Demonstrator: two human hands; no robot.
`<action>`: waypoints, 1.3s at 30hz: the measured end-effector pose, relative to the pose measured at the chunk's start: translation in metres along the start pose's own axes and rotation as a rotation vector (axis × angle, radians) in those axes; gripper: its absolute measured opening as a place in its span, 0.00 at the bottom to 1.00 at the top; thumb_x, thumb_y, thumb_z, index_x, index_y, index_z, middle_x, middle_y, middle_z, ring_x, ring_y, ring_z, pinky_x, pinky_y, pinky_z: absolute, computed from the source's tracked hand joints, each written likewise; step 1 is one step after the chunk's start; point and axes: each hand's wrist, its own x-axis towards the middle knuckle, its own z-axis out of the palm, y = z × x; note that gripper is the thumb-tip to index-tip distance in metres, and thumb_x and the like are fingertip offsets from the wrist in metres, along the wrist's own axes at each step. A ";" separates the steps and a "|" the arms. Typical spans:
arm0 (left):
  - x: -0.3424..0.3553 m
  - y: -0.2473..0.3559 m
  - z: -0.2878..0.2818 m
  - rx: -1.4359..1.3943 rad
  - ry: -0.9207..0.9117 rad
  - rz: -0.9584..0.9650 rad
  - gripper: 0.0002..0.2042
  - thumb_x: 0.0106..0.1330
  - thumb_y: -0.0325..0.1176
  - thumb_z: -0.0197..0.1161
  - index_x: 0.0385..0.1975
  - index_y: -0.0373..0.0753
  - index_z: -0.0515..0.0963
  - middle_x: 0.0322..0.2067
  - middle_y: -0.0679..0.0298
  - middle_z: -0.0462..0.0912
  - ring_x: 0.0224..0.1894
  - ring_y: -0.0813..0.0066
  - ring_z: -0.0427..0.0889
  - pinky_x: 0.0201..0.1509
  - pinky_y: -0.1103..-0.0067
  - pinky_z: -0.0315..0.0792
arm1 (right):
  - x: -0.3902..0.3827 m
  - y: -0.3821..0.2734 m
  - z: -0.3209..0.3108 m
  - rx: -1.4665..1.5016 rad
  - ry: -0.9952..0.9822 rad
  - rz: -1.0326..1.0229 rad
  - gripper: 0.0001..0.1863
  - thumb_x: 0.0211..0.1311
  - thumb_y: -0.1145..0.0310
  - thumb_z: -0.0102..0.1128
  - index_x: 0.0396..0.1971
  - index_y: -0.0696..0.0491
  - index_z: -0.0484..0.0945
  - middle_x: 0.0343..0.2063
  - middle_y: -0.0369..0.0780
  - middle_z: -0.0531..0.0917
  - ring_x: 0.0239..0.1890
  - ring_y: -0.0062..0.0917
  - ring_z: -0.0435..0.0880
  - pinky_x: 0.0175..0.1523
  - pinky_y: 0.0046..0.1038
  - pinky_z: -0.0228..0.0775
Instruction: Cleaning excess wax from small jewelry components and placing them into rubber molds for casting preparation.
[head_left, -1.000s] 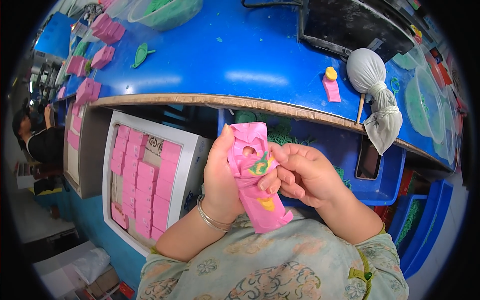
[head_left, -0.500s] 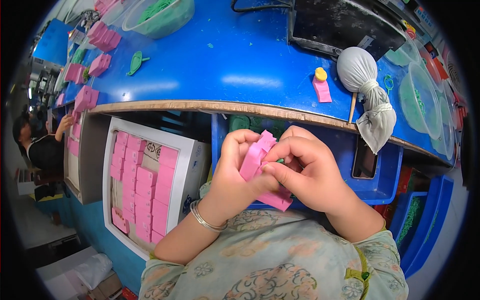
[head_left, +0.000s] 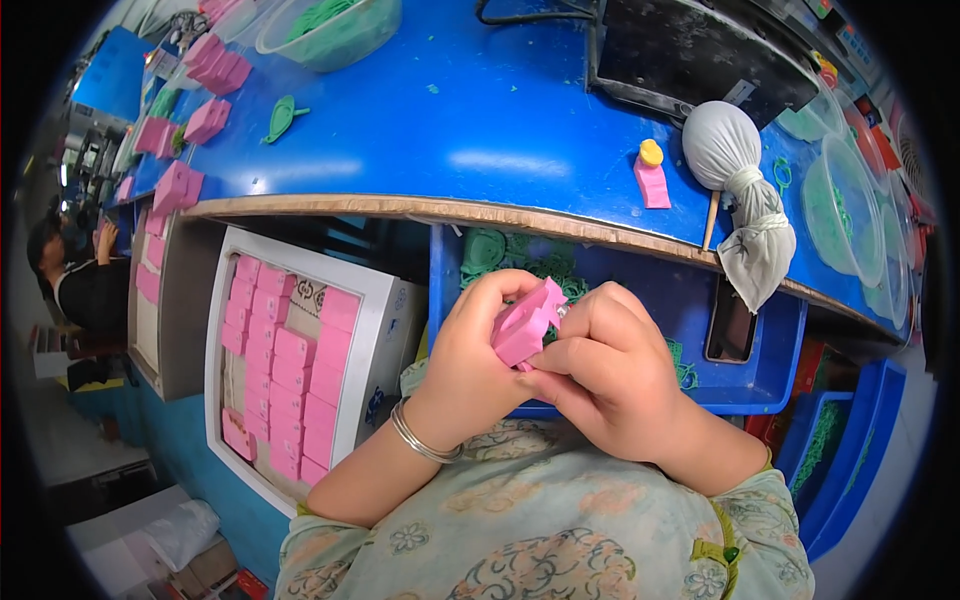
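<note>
Pink piece point(head_left: 522, 335) is held up over the blue drawer point(head_left: 670, 280), I can see: the left hand point(head_left: 470, 350) grips its side, the right hand point(head_left: 615, 370) pinches it, fingertips partly hidden. Left of that drawer stands a white box point(head_left: 368, 350) of pink blocks point(head_left: 290, 372).

A blue, wood-edged table point(head_left: 400, 130) reflects pale light point(head_left: 505, 161).

Workshop, blue workbench point(head_left: 400, 130), boxed pink blocks point(head_left: 287, 402), co-worker point(head_left: 88, 295)

The blue table point(head_left: 400, 130) bears a tied white cloth bundle point(head_left: 743, 185) and pink blocks point(head_left: 207, 121).
</note>
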 end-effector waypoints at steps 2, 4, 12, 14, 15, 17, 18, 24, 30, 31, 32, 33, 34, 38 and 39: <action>-0.001 -0.003 0.001 -0.001 0.020 0.008 0.27 0.47 0.28 0.71 0.47 0.35 0.66 0.40 0.64 0.72 0.43 0.80 0.73 0.47 0.82 0.69 | -0.001 0.001 0.003 -0.007 0.018 0.005 0.08 0.40 0.75 0.65 0.23 0.56 0.75 0.25 0.39 0.71 0.28 0.33 0.71 0.33 0.31 0.65; -0.001 -0.002 0.003 -0.005 0.034 0.015 0.26 0.47 0.28 0.71 0.47 0.35 0.66 0.40 0.64 0.72 0.43 0.79 0.73 0.47 0.82 0.69 | -0.004 -0.001 0.007 -0.079 0.044 -0.033 0.09 0.39 0.74 0.64 0.24 0.55 0.76 0.26 0.38 0.73 0.32 0.33 0.72 0.35 0.31 0.64; 0.001 0.011 0.002 0.043 0.095 0.179 0.23 0.52 0.32 0.68 0.47 0.36 0.68 0.37 0.61 0.75 0.38 0.71 0.75 0.43 0.76 0.71 | 0.002 0.003 0.003 -0.061 0.090 -0.058 0.10 0.43 0.74 0.64 0.29 0.55 0.76 0.30 0.38 0.76 0.35 0.34 0.74 0.39 0.32 0.66; -0.002 0.007 0.004 -0.223 0.071 0.073 0.22 0.57 0.36 0.64 0.49 0.36 0.66 0.36 0.62 0.75 0.37 0.74 0.75 0.42 0.78 0.71 | 0.003 0.003 0.002 0.110 0.187 0.037 0.12 0.48 0.75 0.63 0.35 0.56 0.75 0.31 0.40 0.77 0.35 0.36 0.75 0.42 0.32 0.67; -0.002 0.005 0.003 -0.486 0.048 -0.032 0.22 0.62 0.41 0.60 0.52 0.36 0.65 0.36 0.63 0.74 0.36 0.78 0.74 0.40 0.81 0.71 | 0.004 0.006 -0.001 0.114 0.152 0.047 0.12 0.47 0.75 0.63 0.35 0.56 0.75 0.32 0.41 0.77 0.35 0.36 0.76 0.41 0.32 0.67; -0.003 0.005 -0.002 -0.595 -0.026 -0.068 0.22 0.65 0.44 0.55 0.53 0.36 0.63 0.37 0.64 0.74 0.36 0.80 0.73 0.39 0.83 0.70 | 0.004 0.008 -0.003 0.121 0.116 0.056 0.12 0.47 0.76 0.63 0.35 0.56 0.76 0.33 0.42 0.77 0.34 0.36 0.76 0.41 0.33 0.68; -0.003 0.005 -0.003 -0.705 -0.108 -0.105 0.23 0.68 0.48 0.49 0.55 0.37 0.62 0.37 0.65 0.73 0.35 0.82 0.72 0.38 0.85 0.70 | 0.003 0.006 -0.003 0.164 0.062 0.099 0.12 0.47 0.76 0.62 0.35 0.56 0.76 0.33 0.41 0.76 0.33 0.36 0.76 0.39 0.32 0.68; -0.003 0.007 0.003 -0.636 -0.048 -0.126 0.24 0.70 0.47 0.45 0.58 0.38 0.60 0.38 0.66 0.72 0.33 0.85 0.70 0.35 0.87 0.68 | 0.003 0.011 0.004 0.095 -0.032 0.049 0.09 0.45 0.77 0.62 0.29 0.54 0.75 0.26 0.40 0.73 0.27 0.33 0.76 0.30 0.30 0.68; -0.003 0.008 0.002 -0.564 -0.038 -0.110 0.24 0.70 0.47 0.45 0.59 0.37 0.59 0.37 0.66 0.72 0.33 0.85 0.70 0.34 0.87 0.68 | 0.000 0.009 0.003 0.045 -0.123 0.084 0.07 0.44 0.77 0.62 0.26 0.54 0.76 0.25 0.39 0.72 0.25 0.31 0.75 0.27 0.29 0.67; -0.003 0.010 0.002 -0.561 -0.008 -0.101 0.24 0.70 0.48 0.45 0.59 0.37 0.59 0.36 0.66 0.73 0.31 0.85 0.70 0.33 0.87 0.68 | 0.001 0.009 0.004 0.090 -0.081 0.101 0.07 0.45 0.78 0.62 0.26 0.54 0.76 0.24 0.39 0.72 0.25 0.30 0.74 0.27 0.29 0.67; -0.003 0.012 0.000 -0.560 -0.007 -0.103 0.24 0.70 0.48 0.45 0.59 0.37 0.59 0.36 0.66 0.73 0.31 0.85 0.70 0.33 0.87 0.68 | 0.001 0.009 0.005 0.135 -0.039 0.118 0.07 0.45 0.79 0.62 0.26 0.53 0.77 0.23 0.39 0.72 0.25 0.30 0.74 0.27 0.29 0.67; -0.003 0.014 -0.002 -0.593 -0.035 -0.116 0.25 0.70 0.49 0.45 0.59 0.37 0.59 0.34 0.66 0.73 0.30 0.85 0.70 0.32 0.86 0.68 | 0.000 0.009 0.005 0.136 -0.039 0.118 0.07 0.45 0.79 0.62 0.26 0.53 0.77 0.23 0.39 0.72 0.25 0.30 0.74 0.27 0.29 0.67; -0.003 0.015 -0.003 -0.625 -0.064 -0.130 0.25 0.70 0.49 0.45 0.59 0.37 0.59 0.33 0.66 0.73 0.28 0.84 0.70 0.31 0.86 0.68 | 0.000 0.010 0.006 0.163 -0.011 0.119 0.07 0.46 0.79 0.62 0.26 0.54 0.77 0.23 0.38 0.72 0.25 0.29 0.74 0.27 0.29 0.66; -0.002 0.016 -0.003 -0.726 -0.047 -0.164 0.26 0.70 0.51 0.43 0.59 0.37 0.58 0.31 0.64 0.73 0.26 0.82 0.71 0.30 0.85 0.68 | -0.003 0.016 0.008 0.218 0.089 0.139 0.04 0.51 0.80 0.61 0.27 0.56 0.76 0.23 0.38 0.73 0.24 0.26 0.75 0.27 0.27 0.67; -0.001 0.016 -0.004 -0.749 -0.038 -0.171 0.26 0.70 0.51 0.43 0.59 0.37 0.58 0.31 0.64 0.74 0.26 0.82 0.72 0.30 0.85 0.69 | -0.005 0.016 0.010 0.217 0.090 0.142 0.04 0.51 0.80 0.61 0.27 0.56 0.76 0.23 0.38 0.73 0.24 0.26 0.75 0.27 0.27 0.67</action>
